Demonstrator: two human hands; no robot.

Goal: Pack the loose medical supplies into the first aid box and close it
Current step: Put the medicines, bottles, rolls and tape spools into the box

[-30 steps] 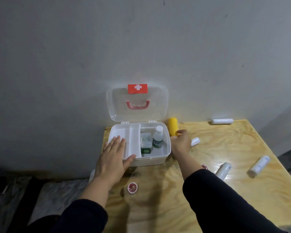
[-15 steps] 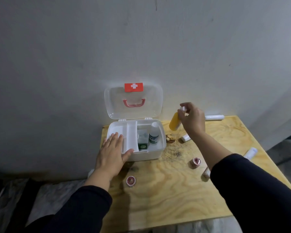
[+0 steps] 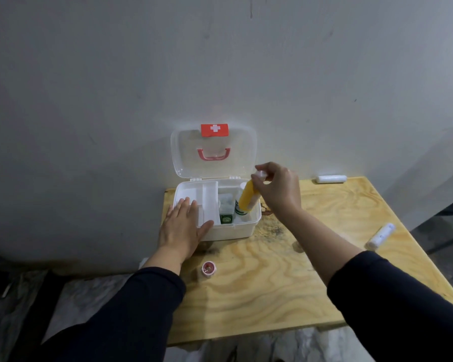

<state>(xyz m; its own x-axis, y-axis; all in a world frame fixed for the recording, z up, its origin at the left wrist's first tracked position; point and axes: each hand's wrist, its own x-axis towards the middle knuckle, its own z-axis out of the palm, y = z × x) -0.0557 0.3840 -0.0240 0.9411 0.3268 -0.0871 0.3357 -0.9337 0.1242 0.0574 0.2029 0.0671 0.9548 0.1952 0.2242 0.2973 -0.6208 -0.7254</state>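
The left hand lies flat with fingers spread, gripping nothing, on the front left corner of the white first aid box, which stands open at the back left of the wooden table with its clear lid upright against the wall. A small pink tape roll lies on the table in front of the box. The right hand pinches the white cap of a yellow bottle, holding it tilted over the box's right compartment beside a white bottle and a green-labelled carton, while two white bandage rolls lie further right: one by the wall, one near the right edge.
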